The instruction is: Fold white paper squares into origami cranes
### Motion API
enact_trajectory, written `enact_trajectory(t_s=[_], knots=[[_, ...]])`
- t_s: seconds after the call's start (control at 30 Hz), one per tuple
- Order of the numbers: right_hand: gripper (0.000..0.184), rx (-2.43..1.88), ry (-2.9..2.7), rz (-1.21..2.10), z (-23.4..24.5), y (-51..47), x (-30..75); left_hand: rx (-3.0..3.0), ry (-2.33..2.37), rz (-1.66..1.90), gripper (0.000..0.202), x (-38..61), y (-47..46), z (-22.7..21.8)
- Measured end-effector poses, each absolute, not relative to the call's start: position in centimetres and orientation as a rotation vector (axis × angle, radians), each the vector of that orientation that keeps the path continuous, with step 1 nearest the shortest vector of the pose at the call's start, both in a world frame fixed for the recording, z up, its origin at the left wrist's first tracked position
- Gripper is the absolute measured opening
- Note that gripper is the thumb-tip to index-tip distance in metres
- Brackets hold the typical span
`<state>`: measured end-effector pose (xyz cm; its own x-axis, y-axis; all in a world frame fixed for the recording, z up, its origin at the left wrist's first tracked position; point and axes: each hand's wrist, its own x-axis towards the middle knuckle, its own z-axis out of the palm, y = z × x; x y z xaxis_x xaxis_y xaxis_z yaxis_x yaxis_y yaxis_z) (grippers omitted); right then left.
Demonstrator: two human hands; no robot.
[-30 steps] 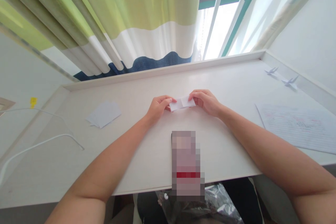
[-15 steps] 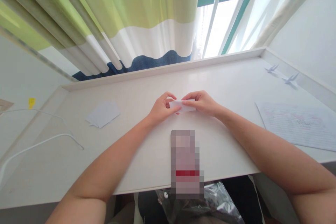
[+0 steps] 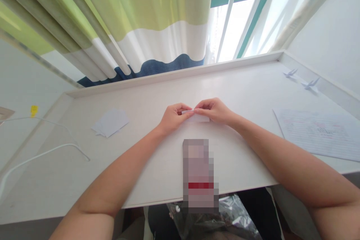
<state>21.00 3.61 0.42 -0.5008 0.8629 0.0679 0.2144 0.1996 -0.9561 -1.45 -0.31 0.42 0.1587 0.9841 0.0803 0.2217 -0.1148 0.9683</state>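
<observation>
A small folded white paper (image 3: 198,117) lies at the middle of the white desk (image 3: 157,93). My left hand (image 3: 173,117) pinches its left end with curled fingers. My right hand (image 3: 215,110) presses fingertips down on its upper edge, meeting the left hand's fingers over the paper. Most of the paper is hidden beneath the fingers; only a narrow strip shows below them.
A stack of white paper squares (image 3: 110,122) lies at the left. A blurred phone (image 3: 199,174) lies near the front edge. A lined written sheet (image 3: 317,133) is at the right, two folded paper cranes (image 3: 309,83) behind it. A white cable (image 3: 42,152) runs at the far left.
The paper, held open and flat between both hands a second ago, has been folded over into a narrow strip. Both hands have drawn together above it.
</observation>
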Motion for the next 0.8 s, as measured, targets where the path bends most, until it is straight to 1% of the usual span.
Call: enact_trajectory(t_s=[0.3, 0.4, 0.5, 0.63, 0.8], knots=[[0.034, -1.037, -1.884, 1.360, 0.5, 3.8, 20.9, 1.459, 1.204, 0.926, 0.040, -1.5, -0.3, 0.8], [0.035, -1.025, -1.869, 1.342, 0.4, 3.8, 21.0, 1.596, 1.235, 0.823, 0.039, -1.7, -0.2, 1.5], [0.035, -1.023, -1.884, 1.336, 0.4, 3.8, 21.0, 1.747, 1.225, 0.771, 0.046, -1.9, 0.0, 1.9], [0.034, -1.033, -1.905, 1.321, 0.6, 3.7, 21.0, 1.747, 1.217, 0.775, 0.041, -2.0, 0.0, 1.9], [0.032, -1.012, -1.904, 1.304, 0.6, 3.8, 20.9, 1.695, 1.222, 0.767, 0.039, -1.9, -0.2, 2.0]])
